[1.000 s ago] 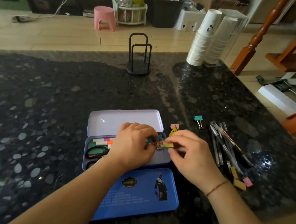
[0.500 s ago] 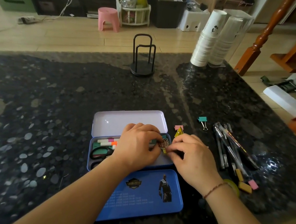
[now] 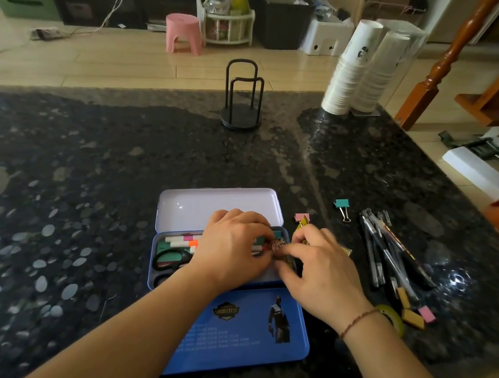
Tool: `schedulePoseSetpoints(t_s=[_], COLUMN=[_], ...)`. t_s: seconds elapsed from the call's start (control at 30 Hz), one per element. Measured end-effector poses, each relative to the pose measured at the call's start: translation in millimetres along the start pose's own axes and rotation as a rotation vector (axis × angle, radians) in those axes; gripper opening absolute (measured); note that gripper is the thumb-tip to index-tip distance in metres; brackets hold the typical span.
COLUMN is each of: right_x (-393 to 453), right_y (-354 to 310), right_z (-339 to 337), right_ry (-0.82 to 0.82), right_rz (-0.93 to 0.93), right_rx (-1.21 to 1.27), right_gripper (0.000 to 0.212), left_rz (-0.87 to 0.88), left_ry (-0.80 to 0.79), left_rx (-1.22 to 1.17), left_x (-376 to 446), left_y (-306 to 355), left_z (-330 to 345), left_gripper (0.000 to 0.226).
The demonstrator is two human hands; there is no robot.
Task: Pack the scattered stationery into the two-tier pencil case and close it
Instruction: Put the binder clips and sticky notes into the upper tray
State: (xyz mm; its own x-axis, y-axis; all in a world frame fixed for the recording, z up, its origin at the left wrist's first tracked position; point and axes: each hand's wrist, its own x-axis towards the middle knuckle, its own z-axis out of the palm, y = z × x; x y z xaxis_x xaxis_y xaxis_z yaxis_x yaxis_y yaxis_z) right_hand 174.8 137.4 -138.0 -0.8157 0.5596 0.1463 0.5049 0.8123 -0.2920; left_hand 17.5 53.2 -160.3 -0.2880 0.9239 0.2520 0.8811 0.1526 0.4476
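The blue tin pencil case [image 3: 154, 271] lies open on the dark stone counter. Its lavender inner tier [image 3: 221, 201] is tipped up at the back and its blue printed lid [image 3: 241, 333] lies flat toward me. Markers [image 3: 178, 241] and black-handled scissors [image 3: 171, 257] sit in the left part. My left hand [image 3: 234, 247] and my right hand [image 3: 322, 274] meet over the case's right end, both pinching a small cluster of binder clips [image 3: 277, 245]. What lies under the hands is hidden.
Right of the case lie pink and yellow clips [image 3: 302, 218], a teal binder clip [image 3: 342, 204], a bundle of pens [image 3: 389, 251], small erasers [image 3: 415, 317] and a tape roll [image 3: 394, 319]. A black wire stand [image 3: 241, 105] and stacked paper cups [image 3: 352, 72] stand at the far edge.
My right hand has brought a yellow clip down into the case's right end, beside my left hand. My left hand has stayed over the case.
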Motion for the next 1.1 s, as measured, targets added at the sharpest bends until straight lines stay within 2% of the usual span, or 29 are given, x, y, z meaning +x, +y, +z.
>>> schedulePoseSetpoints(t_s=[0.17,0.27,0.33,0.4,0.5,0.57,0.67,0.77,0.9,0.93,1.1], right_x=[2.0,6.9,14.9,28.7,51.9,61.8,67.4,66.0,50.4,43.6,10.8], right_y=[6.4,19.5,32.8,47.3,65.3,74.6,83.8,86.7,63.4,51.6,-1.7], right_z=[-2.0,-11.6,-23.2,-30.6,-31.4,-28.5,-25.8,-24.9,-44.7,-50.2,-42.3], right_ry=[0.047,0.188,0.264,0.2,-0.012,-0.079,-0.078,-0.027,0.292,0.321,0.194], right_rz=[0.012,0.105,0.208,0.279,0.302,0.29,0.189,0.171,0.152,0.131,0.171], right_rx=[0.091,0.166,0.12,-0.095,-0.35,-0.465,-0.555,-0.361,0.028,0.086,0.335], right_gripper=[0.019,0.015,0.017,0.031,0.046,0.043,0.037,0.03,0.014,0.014,0.027], left_rz=[0.007,0.001,0.001,0.009,0.016,-0.007,-0.034,-0.022,-0.004,-0.008,-0.045], left_ry=[0.004,-0.001,-0.006,-0.016,-0.02,-0.006,0.05,0.152,0.246,0.263,0.284], left_rx=[0.012,0.015,0.015,0.014,0.001,-0.028,-0.07,-0.067,-0.058,-0.064,-0.189], left_x=[1.1,1.6,0.9,0.2,-0.2,-1.0,-1.9,-4.0,-5.5,-5.3,-0.8], left_y=[-0.9,-2.0,-2.4,-2.1,-0.1,0.9,2.2,4.0,3.7,3.5,1.3], left_z=[-0.4,0.1,-0.6,-1.7,-3.7,-4.6,-5.8,-9.0,-10.3,-10.7,-16.3], left_gripper=[0.03,0.026,0.026,0.028,0.028,0.029,0.035,0.039,0.046,0.046,0.04])
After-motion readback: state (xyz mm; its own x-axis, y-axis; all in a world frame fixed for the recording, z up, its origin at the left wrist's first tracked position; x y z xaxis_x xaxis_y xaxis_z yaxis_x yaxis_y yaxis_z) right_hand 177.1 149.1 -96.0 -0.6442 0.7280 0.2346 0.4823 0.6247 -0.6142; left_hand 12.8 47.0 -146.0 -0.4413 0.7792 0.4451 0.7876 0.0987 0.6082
